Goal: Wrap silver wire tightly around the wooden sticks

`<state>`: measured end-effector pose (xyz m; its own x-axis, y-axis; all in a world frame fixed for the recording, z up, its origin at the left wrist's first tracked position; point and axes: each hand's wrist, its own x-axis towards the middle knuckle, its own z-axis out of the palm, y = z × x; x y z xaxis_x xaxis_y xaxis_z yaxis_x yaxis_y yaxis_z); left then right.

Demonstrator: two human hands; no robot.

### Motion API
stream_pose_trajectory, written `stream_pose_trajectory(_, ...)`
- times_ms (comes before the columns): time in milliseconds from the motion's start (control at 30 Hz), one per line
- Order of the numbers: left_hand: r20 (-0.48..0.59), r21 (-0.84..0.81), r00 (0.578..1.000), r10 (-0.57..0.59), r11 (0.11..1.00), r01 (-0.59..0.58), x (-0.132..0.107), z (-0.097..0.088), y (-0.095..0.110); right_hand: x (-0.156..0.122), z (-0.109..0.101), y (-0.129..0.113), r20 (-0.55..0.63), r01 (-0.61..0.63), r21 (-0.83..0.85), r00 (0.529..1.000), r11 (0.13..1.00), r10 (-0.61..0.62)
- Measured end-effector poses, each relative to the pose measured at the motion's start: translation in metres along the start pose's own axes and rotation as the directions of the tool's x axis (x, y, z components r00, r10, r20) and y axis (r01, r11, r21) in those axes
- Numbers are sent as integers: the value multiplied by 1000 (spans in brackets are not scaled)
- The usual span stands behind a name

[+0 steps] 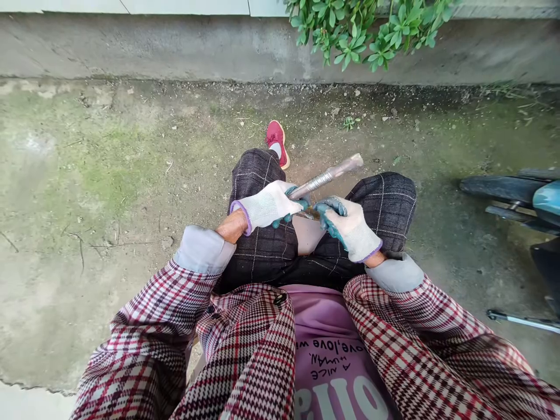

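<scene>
My left hand (272, 204), in a white knit glove with teal-coated fingers, is closed around a rod-like handle (315, 184). The handle slants up to the right; its near part looks silvery and ribbed, and its far end is pale and brownish. Close beside it, my right hand (347, 224), gloved the same way, has its fingers curled together. Something thin and brownish-silver shows between the two hands, too small to name. Whatever the right fingertips hold is hidden by the glove. Both hands are above my lap, between my knees.
Mossy bare ground (109, 151) lies around me. Ahead runs a low concrete wall (175, 49) with a leafy green plant (371, 29) hanging over it. At the right stands part of a wheeled vehicle (507, 189). My red shoe (275, 135) is in front.
</scene>
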<state>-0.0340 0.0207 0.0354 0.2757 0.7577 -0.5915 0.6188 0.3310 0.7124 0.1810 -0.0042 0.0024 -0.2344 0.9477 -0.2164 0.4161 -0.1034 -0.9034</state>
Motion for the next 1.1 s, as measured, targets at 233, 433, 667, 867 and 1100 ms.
stream_pose_trajectory(233,-175,-259,982,-71,966,24,8,-8,-5,-11,1,-2,141,138,-196,984,971,-111)
stream_pose_trajectory(433,-366,431,926,92,898,82,8,-21,-11,-27,-22,-29,293,484,-377,871,789,-394)
stream_pose_trajectory(667,179,834,968,174,495,-244,11,38,-13,1,-69,-38,117,328,-558,941,763,-318)
stream_pose_trajectory(867,300,690,940,165,643,-333,-1,33,1,33,-47,29,69,30,-341,998,940,-7)
stream_pose_trajectory(1100,36,559,977,212,806,-196,5,-4,0,22,-15,44,279,61,-310,960,949,30)
